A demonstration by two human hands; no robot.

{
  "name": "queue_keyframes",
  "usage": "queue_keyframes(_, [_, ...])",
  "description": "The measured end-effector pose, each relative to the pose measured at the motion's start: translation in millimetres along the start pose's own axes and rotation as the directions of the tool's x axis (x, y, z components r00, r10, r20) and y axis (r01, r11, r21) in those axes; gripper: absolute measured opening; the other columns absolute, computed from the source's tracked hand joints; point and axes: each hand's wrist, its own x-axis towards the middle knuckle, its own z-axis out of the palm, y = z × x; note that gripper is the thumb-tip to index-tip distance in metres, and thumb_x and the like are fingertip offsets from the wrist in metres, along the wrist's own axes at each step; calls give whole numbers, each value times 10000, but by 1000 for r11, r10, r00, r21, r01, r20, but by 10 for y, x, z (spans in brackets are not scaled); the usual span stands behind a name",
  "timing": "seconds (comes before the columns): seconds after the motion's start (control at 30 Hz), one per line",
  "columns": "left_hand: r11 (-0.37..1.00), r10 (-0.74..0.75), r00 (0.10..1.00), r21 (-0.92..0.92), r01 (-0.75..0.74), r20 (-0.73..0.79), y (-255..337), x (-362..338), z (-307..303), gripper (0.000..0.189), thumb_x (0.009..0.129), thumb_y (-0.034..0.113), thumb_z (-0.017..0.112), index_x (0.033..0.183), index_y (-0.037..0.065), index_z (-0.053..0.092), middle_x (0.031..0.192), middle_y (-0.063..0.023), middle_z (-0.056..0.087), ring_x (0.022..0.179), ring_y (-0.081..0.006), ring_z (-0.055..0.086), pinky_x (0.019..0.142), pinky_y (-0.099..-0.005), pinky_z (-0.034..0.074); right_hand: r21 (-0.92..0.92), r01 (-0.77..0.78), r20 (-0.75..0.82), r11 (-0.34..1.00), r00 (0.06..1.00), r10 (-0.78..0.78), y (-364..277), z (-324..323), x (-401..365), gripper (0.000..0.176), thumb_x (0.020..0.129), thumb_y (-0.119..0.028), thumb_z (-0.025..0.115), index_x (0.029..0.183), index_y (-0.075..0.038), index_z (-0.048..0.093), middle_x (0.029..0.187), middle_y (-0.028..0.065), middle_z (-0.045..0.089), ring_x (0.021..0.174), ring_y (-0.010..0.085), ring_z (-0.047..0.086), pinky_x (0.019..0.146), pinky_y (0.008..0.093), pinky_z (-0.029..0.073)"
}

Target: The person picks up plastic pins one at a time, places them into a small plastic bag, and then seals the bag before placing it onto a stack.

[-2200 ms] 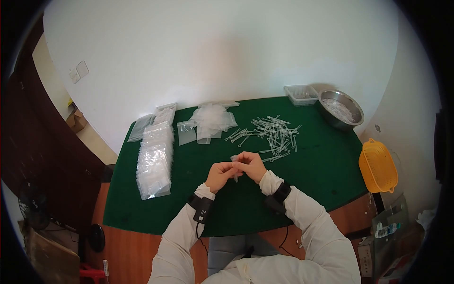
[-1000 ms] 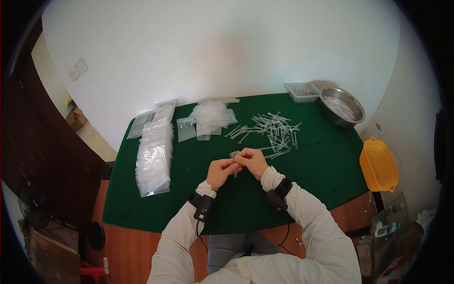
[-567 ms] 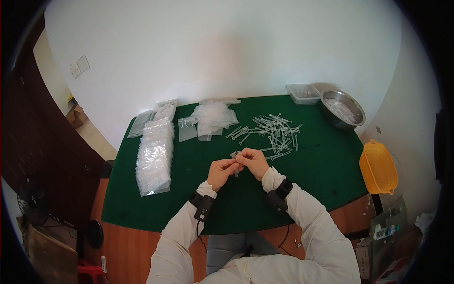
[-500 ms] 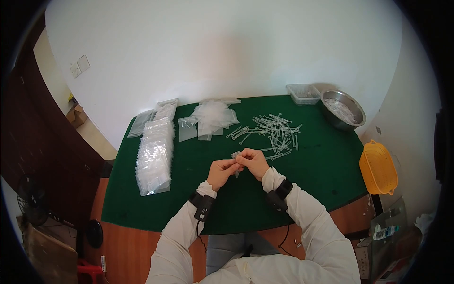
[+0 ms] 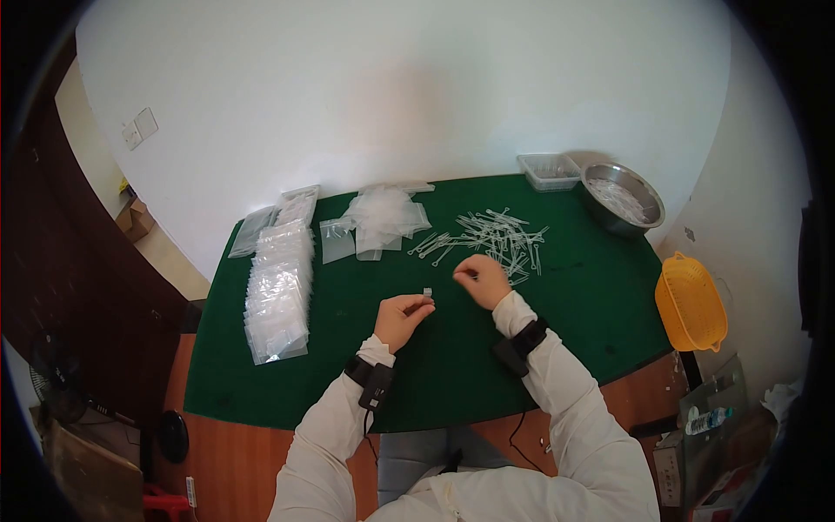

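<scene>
My left hand is closed in a pinch near the middle of the green table. The ends of some small clear plastic sticks stick up past its fingertips; most of their length is hidden by the hand. To the right and a little farther off, my right hand hovers with thumb and fingers pressed together. Whatever it may hold is too small to make out. Just beyond it lies a loose pile of clear plastic sticks with looped ends. Clear zip bags are heaped at the back, left of that pile.
Filled clear bags overlap in a long row on the left of the green table. A steel bowl of clear pieces and a clear plastic tray stand at the back right. A yellow basket is beyond the right edge.
My hands have come apart. The right one has moved away to the right and toward the stick pile, while the left stays nearly in place with the clear sticks.
</scene>
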Motion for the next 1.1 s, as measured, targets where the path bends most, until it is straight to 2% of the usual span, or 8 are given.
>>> queue_keyframes(0.23, [998,-51,998,-32,52,20,-20,13,-16,161,763,53,620,904,-23,616,798,-63,632,720,-93,586,659,-208,458,-555,-144,5,819,984,177,146,-153,-12,66,701,-179,626,712,-124,592,769,60,551,811,262,507,680,405,399])
queue_keyframes(0.53, [997,-35,994,-76,27,-100,-21,29,-19,200,781,36,604,969,-33,596,857,-79,631,777,-115,596,703,-207,461,-592,-129,23,795,984,177,141,-133,-14,108,708,-144,620,771,-105,541,816,63,538,793,269,506,667,390,402])
queue_keyframes(0.6, [991,-54,994,-124,42,-97,-51,37,-24,196,782,37,604,964,-33,598,862,-79,631,783,-118,597,706,-210,462,-232,-128,-25,964,992,125,134,-117,22,105,733,-105,598,802,-84,522,803,54,531,752,235,512,643,341,409])
queue_keyframes(0.7, [974,-88,991,-216,65,-100,-51,60,-55,188,783,40,603,956,-34,601,872,-81,631,796,-126,600,712,-217,465,177,-117,-71,977,989,131,59,-32,73,93,765,-72,566,831,-65,500,778,47,518,707,193,514,621,294,415])
queue_keyframes(0.77, [936,-150,985,-333,112,-89,-14,55,-54,180,789,46,598,950,-33,603,877,-83,630,813,-131,598,717,-222,466,570,-128,-80,812,974,210,-32,54,56,70,804,-46,524,856,-48,477,740,41,498,658,142,511,603,249,419])
queue_keyframes(0.93, [907,-171,983,-400,129,-70,-5,51,-50,176,798,55,591,951,-30,604,891,-83,627,821,-127,590,727,-226,463,782,-280,93,556,936,340,-323,50,8,66,838,-84,509,883,-58,470,759,35,528,643,126,525,605,249,439])
queue_keyframes(1.03, [917,-146,985,-385,101,-88,-18,51,-50,171,789,34,594,944,-38,606,879,-84,628,807,-118,584,737,-215,453,902,-402,279,156,820,500,-439,108,-37,74,848,-110,505,885,-54,474,742,53,553,593,137,527,583,264,472])
queue_keyframes(1.1, [922,-132,987,-377,87,-96,-15,50,-44,170,785,24,595,941,-41,607,874,-84,628,799,-114,581,742,-210,448,904,-421,335,67,798,501,-491,160,-66,73,850,-115,501,883,-56,475,744,52,553,604,140,534,592,266,476])
